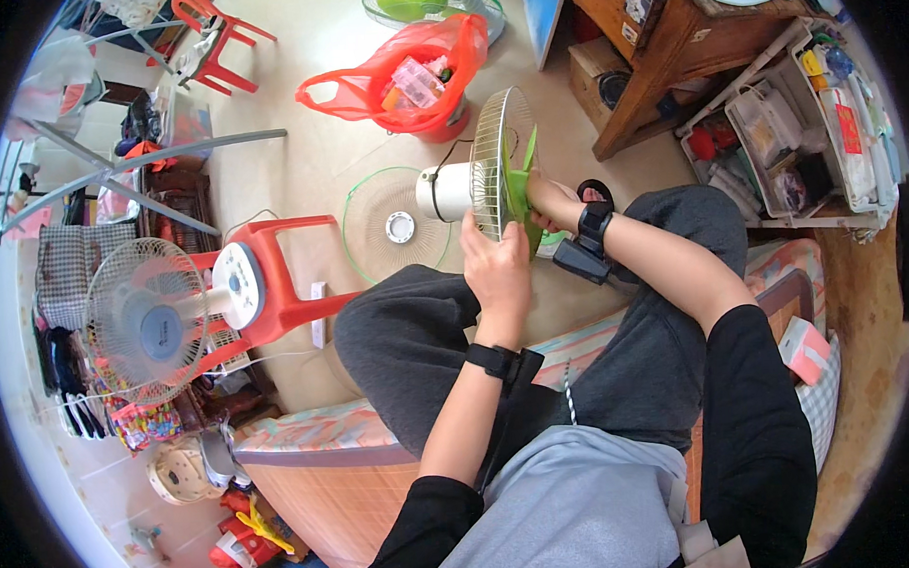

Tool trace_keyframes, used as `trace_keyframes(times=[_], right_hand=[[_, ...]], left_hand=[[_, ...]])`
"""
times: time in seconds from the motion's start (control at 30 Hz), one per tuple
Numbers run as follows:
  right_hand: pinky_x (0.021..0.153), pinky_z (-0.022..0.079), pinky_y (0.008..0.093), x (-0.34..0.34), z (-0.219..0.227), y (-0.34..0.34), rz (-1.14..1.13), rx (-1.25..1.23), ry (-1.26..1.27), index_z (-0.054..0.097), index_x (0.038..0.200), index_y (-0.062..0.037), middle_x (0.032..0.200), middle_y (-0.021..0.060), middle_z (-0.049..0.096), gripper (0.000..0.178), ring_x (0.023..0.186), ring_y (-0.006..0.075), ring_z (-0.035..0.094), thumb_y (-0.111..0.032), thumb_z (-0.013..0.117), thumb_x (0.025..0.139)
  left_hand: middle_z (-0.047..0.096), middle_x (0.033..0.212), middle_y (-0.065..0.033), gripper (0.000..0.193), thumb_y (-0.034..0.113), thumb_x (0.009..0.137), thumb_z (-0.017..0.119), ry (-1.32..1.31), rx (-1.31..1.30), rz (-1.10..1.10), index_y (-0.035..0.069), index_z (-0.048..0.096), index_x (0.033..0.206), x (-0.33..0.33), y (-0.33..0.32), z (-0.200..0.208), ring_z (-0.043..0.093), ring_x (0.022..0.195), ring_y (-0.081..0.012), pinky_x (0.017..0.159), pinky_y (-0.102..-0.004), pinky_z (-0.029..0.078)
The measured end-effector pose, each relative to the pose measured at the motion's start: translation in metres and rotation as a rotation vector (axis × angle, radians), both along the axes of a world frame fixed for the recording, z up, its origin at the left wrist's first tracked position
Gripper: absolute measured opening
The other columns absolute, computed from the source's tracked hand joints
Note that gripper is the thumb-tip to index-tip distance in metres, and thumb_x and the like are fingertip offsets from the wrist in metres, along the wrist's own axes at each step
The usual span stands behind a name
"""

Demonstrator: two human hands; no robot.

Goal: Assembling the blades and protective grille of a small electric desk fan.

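An electric fan head with a white motor housing [445, 192] is held sideways above my knees. Its wire rear guard [487, 163] stands on edge, and my left hand [498, 270] has its fingers closed on the lower rim. Green fan blades [517, 194] sit on the guard's right side. My right hand [552, 202] is closed at the middle of the blades, its fingertips partly hidden by them. On the floor to the left lies a round wire front guard [372, 222] with a green rim and a pale centre disc.
A red plastic bag [343, 96] lines a bin ahead. Farther off lies another green-bladed fan [415, 3]. A standing fan [156, 329] rests by a red stool [289, 280] at left. A wooden desk [657, 67] and storage baskets [770, 143] stand at right.
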State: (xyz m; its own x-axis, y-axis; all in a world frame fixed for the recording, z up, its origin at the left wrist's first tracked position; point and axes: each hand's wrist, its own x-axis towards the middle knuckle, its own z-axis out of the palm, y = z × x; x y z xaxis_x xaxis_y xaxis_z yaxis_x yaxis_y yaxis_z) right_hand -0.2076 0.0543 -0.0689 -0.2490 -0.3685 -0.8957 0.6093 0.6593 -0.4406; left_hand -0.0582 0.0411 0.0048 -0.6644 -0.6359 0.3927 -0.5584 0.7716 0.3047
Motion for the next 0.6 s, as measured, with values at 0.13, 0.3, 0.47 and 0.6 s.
trace_keyframes(times=[0.13, 0.3, 0.47, 0.6], right_hand=[[0.04, 0.036, 0.0411, -0.009, -0.079, -0.011, 0.081, 0.099, 0.376, 0.046, 0.109, 0.0028, 0.065, 0.0151, 0.054, 0.061, 0.044, 0.0271, 0.048, -0.052, 0.027, 0.092], [0.047, 0.041, 0.0376, -0.003, -0.016, 0.001, 0.113, -0.003, 0.214, 0.037, 0.122, 0.0033, 0.072, 0.0151, 0.053, 0.061, 0.05, 0.0251, 0.049, -0.05, 0.027, 0.092], [0.055, 0.045, 0.0286, -0.021, -0.018, 0.015, 0.116, -0.225, -0.065, 0.053, 0.097, -0.0056, 0.069, 0.0042, 0.047, 0.043, 0.056, 0.015, 0.05, -0.043, 0.033, 0.095], [0.067, 0.045, 0.0281, -0.025, -0.016, 0.017, 0.096, -0.306, -0.294, 0.048, 0.107, -0.0061, 0.088, 0.0072, 0.047, 0.035, 0.074, 0.0159, 0.05, -0.038, 0.046, 0.094]], left_hand=[[0.048, 0.114, -0.024, 0.01, 0.016, 0.075, 0.067, 0.034, -0.021, -0.024, 0.01, 0.064, 0.082, -0.005, 0.001, 0.001, 0.055, 0.093, -0.0372, 0.066, -0.0394, 0.052], [0.049, 0.113, -0.0226, 0.011, 0.019, 0.075, 0.068, 0.03, -0.029, 0.018, 0.011, 0.068, 0.082, -0.001, -0.003, -0.002, 0.058, 0.091, -0.0354, 0.063, -0.0389, 0.052], [0.049, 0.113, -0.023, 0.011, 0.02, 0.076, 0.068, 0.016, -0.022, 0.041, 0.011, 0.068, 0.083, -0.005, -0.003, -0.001, 0.058, 0.092, -0.0358, 0.063, -0.0385, 0.052], [0.048, 0.114, -0.0239, 0.013, 0.021, 0.077, 0.067, 0.009, -0.061, 0.049, 0.01, 0.068, 0.084, -0.003, -0.005, -0.002, 0.057, 0.095, -0.0365, 0.064, -0.0388, 0.052]])
